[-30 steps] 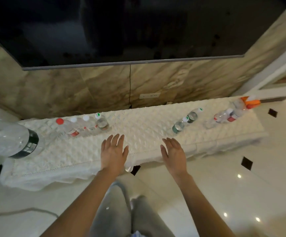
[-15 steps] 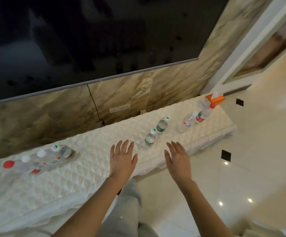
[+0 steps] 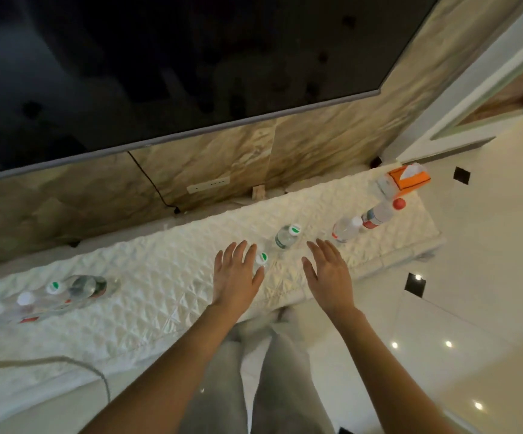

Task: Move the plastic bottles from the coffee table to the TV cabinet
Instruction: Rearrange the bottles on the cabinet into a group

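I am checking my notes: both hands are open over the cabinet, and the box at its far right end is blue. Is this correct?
Not quite. The box is orange, not blue; the head view shows it. The rest holds: the left hand and right hand are open over the cabinet, and the box sits at its far right end.

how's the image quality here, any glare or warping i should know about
Head view: dim, soft room light; small bright glints of lamps on the glossy floor; the dark TV screen shows faint reflections. Wide-angle lens bends the TV cabinet and tilts the scene. The clear bottles at far left look smeared.
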### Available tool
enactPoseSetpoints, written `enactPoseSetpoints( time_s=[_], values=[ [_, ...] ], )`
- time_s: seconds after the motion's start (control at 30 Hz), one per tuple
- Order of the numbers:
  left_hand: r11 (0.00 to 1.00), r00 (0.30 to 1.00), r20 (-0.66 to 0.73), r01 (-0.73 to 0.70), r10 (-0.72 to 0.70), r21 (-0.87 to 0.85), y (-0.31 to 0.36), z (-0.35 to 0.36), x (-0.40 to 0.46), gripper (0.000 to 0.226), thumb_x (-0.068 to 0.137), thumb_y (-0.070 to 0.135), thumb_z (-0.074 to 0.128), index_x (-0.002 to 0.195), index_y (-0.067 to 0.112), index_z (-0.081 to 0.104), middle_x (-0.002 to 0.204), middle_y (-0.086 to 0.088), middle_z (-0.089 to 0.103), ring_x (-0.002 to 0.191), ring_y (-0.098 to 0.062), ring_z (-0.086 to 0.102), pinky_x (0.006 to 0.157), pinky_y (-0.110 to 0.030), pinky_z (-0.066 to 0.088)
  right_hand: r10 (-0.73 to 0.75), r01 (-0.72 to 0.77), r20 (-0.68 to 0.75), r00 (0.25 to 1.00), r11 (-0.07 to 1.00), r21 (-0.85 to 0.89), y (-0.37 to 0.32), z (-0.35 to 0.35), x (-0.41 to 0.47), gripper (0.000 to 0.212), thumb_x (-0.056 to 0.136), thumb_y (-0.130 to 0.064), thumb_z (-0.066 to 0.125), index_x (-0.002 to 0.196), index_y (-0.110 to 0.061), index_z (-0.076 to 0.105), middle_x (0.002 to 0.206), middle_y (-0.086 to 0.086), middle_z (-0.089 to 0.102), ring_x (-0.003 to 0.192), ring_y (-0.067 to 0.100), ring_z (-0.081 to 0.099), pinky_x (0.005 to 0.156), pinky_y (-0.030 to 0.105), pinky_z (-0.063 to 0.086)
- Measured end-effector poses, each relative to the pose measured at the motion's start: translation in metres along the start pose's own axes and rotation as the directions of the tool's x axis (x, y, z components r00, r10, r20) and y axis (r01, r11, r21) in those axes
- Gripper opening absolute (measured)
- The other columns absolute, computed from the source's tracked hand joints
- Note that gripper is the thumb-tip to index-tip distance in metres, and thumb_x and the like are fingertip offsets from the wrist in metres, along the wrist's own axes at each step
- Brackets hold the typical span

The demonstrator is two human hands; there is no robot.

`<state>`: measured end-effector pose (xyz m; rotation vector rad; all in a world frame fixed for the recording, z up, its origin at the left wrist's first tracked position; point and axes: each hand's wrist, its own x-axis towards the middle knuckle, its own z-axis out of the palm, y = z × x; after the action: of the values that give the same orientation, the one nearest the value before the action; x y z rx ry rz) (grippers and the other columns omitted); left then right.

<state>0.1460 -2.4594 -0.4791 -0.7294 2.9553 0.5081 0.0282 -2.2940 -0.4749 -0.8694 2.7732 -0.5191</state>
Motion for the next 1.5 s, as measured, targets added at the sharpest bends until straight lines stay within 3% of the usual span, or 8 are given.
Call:
enactPoseSetpoints(
  time_s=[0.17,0.3,0.57,0.87,1.07,1.23,1.33,1.5],
  values=[
    [0.979,0.979,0.061,0.197,-0.194,-0.05,0.008,0.039,0.019,0.056,0.079,0.041,0.07,0.123,0.008,0.059,0.126,-0.016,0.059,0.114,-0.035,0.056,0.093,-0.05,0.046,-0.106,0.094,0.188,0.976,0.993,0.072,0.033,0.017,0.051,0.051,0.093,-0.038,0.042,0.132,-0.006,0.05,0.134,0.017,0.054,0.127,0.035,0.046,0.1,0.05,0.044],
    [0.904,0.92,0.013,0.387,-0.391,-0.183,0.016,0.072,0.029,0.062,0.077,0.039,0.072,0.128,0.009,0.054,0.128,-0.016,0.057,0.117,-0.034,0.054,0.095,-0.047,0.044,-0.17,0.13,0.306,0.937,0.981,0.147,0.054,0.034,0.086,0.062,0.087,-0.027,0.065,0.14,-0.008,0.039,0.142,0.013,0.045,0.132,0.029,0.04,0.105,0.043,0.041],
    [0.682,0.795,0.13,0.581,-0.593,-0.444,0.028,0.146,0.037,0.076,0.067,0.026,0.083,0.132,0.008,0.049,0.131,-0.014,0.053,0.117,-0.033,0.053,0.092,-0.046,0.048,-0.113,-0.043,0.477,0.871,0.952,0.304,0.094,0.093,0.138,0.086,0.074,-0.023,0.078,0.145,-0.014,0.031,0.145,0.008,0.042,0.133,0.023,0.039,0.106,0.026,0.03],
    [0.618,0.756,0.023,0.552,-0.655,-0.559,0.019,0.169,0.046,0.063,0.067,0.023,0.082,0.125,0.018,0.057,0.126,-0.001,0.06,0.105,-0.024,0.062,0.082,-0.039,0.054,-0.275,0.134,0.409,0.87,0.931,0.34,0.092,0.134,0.154,0.069,0.069,-0.016,0.082,0.13,-0.013,0.051,0.126,0.007,0.059,0.113,0.025,0.056,0.09,0.023,0.04],
    [0.541,0.716,-0.005,0.523,-0.698,-0.659,0.02,0.151,0.03,0.062,0.066,0.021,0.084,0.123,0.014,0.06,0.124,-0.003,0.062,0.108,-0.02,0.061,0.091,-0.025,0.046,-0.394,0.298,0.326,0.86,0.904,0.307,0.077,0.121,0.151,0.064,0.064,-0.024,0.086,0.121,-0.014,0.059,0.116,0.006,0.066,0.102,0.023,0.064,0.084,0.033,0.053],
    [0.532,0.678,-0.083,0.489,-0.73,-0.691,0.021,0.106,-0.006,0.062,0.063,0.022,0.086,0.12,0.014,0.063,0.122,-0.002,0.063,0.108,-0.015,0.061,0.095,-0.02,0.044,-0.495,0.386,0.322,0.807,0.855,0.348,0.03,0.087,0.125,0.064,0.062,-0.024,0.086,0.12,-0.015,0.06,0.115,0.003,0.067,0.101,0.019,0.064,0.08,0.03,0.054],
    [0.492,0.607,-0.129,0.482,-0.784,-0.725,0.016,0.071,-0.041,0.061,0.061,0.018,0.087,0.117,0.012,0.064,0.116,-0.004,0.066,0.097,-0.011,0.062,0.087,-0.001,0.037,-0.564,0.448,0.298,0.77,0.81,0.377,-0.009,0.066,0.097,0.065,0.061,-0.025,0.086,0.119,-0.016,0.06,0.113,0.002,0.067,0.1,0.017,0.064,0.078,0.028,0.053],
    [0.422,0.437,-0.218,0.449,-0.872,-0.788,0.0,0.02,-0.122,0.061,0.061,0.019,0.087,0.117,0.013,0.064,0.113,0.0,0.066,0.094,-0.005,0.06,0.083,0.001,0.037,-0.65,0.507,0.262,0.714,0.737,0.447,-0.08,0.045,0.036,0.064,0.063,-0.024,0.085,0.121,-0.018,0.059,0.116,0.001,0.066,0.103,0.015,0.062,0.082,0.028,0.053]
  ],
)
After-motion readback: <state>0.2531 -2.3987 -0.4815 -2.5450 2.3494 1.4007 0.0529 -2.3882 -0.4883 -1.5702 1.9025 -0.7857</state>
